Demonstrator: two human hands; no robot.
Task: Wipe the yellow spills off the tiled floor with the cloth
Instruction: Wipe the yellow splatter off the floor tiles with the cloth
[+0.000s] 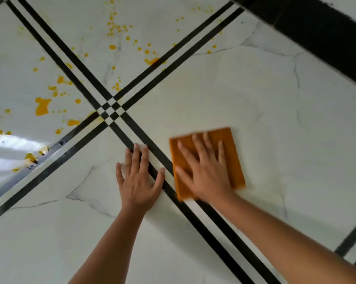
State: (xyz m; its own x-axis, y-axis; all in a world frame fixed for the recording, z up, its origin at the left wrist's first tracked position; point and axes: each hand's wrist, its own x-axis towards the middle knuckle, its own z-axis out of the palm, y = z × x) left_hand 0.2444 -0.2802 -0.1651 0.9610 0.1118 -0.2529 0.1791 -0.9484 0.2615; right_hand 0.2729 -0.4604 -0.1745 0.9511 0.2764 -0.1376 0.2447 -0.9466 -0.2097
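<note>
An orange folded cloth [230, 144] lies flat on the white marble-look tiled floor [265, 95], right of centre. My right hand [203, 171] presses flat on top of it, fingers spread, and looks blurred. My left hand [139, 179] rests flat on the floor beside the cloth, fingers apart, across a black stripe, holding nothing. Yellow spills [42, 106] are scattered over the tiles at the upper left and top centre, from large blotches to small drops [119, 27]. The tile under the cloth shows no yellow.
Double black stripes [109, 111] cross in an X near the middle of the view. A dark wall base [316, 31] runs along the upper right. A bright glare patch [15, 144] sits on the floor at the left edge.
</note>
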